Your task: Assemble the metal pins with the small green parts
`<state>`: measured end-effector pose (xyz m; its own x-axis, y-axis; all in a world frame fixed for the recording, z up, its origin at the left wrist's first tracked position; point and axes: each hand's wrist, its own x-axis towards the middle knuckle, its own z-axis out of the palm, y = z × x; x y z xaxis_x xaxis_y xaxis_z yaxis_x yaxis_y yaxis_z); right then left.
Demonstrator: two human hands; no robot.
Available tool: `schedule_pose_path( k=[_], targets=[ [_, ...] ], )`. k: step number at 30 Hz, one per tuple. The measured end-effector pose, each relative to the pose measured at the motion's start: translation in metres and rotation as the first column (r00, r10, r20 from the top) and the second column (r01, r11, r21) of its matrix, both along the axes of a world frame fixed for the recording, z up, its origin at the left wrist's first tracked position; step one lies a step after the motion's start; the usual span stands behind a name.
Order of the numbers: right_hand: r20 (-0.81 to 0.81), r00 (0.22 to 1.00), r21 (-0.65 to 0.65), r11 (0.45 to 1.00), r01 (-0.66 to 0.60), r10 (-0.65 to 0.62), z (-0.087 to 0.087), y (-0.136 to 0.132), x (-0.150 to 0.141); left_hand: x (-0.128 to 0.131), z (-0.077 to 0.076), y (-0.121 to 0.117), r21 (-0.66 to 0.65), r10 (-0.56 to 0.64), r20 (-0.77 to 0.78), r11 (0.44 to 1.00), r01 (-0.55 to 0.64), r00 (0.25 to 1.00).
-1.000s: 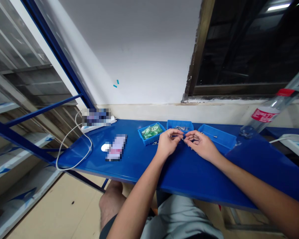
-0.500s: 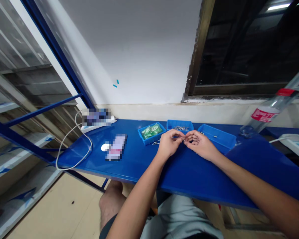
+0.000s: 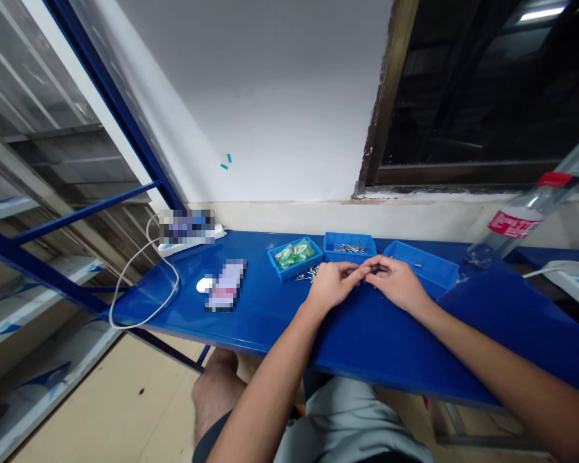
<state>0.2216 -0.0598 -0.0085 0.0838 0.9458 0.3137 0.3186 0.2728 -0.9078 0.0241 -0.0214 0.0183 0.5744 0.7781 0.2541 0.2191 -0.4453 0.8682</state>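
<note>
Head view, left hand (image 3: pixel 332 286) and right hand (image 3: pixel 398 283) together above a blue bench (image 3: pixel 395 347), perhaps pinching a tiny metal part (image 3: pixel 365 280)

three plastic trays (image 3: pixel 350 236) sit in a row on the workbench (image 3: pixel 381 347), a plastic bottle (image 3: pixel 514 222) to their right.

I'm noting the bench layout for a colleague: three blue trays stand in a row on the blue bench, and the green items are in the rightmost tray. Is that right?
Not quite: the green items are in the leftmost tray, not the rightmost tray, as the head view shows. The three blue trays do stand in a row on the blue bench.
</note>
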Motion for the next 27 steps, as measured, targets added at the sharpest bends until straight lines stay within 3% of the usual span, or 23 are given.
schedule_pose_path(
  k=[7,13,19,27],
  targets=[
    [-0.051,0.997,-0.027,0.998,-0.064,0.063,-0.001,0.001,-0.007,0.004,-0.014,0.010,-0.061,0.092,0.209,0.995,-0.081,0.974],
    [-0.050,0.997,-0.054,0.996,-0.066,0.063,0.000,-0.002,-0.009,0.004,-0.011,0.009,-0.074,0.164,0.290,0.986,-0.148,0.943],
    [0.066,0.997,-0.026,0.999,-0.025,0.027,0.001,-0.002,-0.005,0.004,-0.011,0.007,-0.005,0.147,0.221,0.989,-0.149,0.964],
    [0.169,0.986,-0.009,1.000,-0.015,0.016,0.000,-0.002,-0.004,-0.001,-0.011,0.007,0.176,-0.006,0.064,0.984,-0.006,0.998]
  ],
)
